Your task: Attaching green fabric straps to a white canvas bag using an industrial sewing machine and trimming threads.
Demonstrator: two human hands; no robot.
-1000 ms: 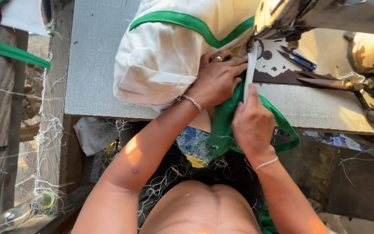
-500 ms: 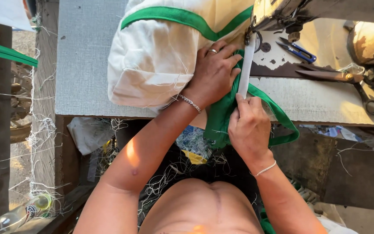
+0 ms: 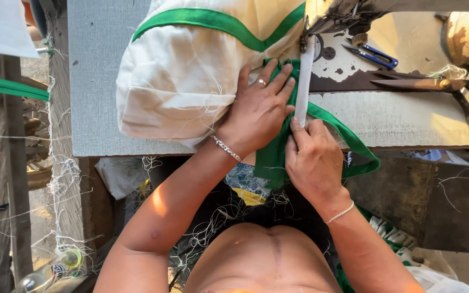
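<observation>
Feeding green strap and cream cloth into a sewing machine.

Pressing the left hand (image 3: 259, 111) flat, fingers spread, on the cream bag (image 3: 185, 81) and green strap (image 3: 278, 157); pinching a white strip (image 3: 303, 87) with the right hand (image 3: 313, 160), just below the sewing machine (image 3: 332, 13). Lying right of both hands on the worktop (image 3: 90, 81): scissors (image 3: 441, 87).

Worktop (image 3: 99, 81): cloth bag (image 3: 180, 81) left of the fingers (image 3: 270, 87); strap (image 3: 303, 81) just right of them; scissors (image 3: 441, 87) and snips (image 3: 373, 54) farther right; sewing machine (image 3: 332, 13) beyond the fingertips.
</observation>
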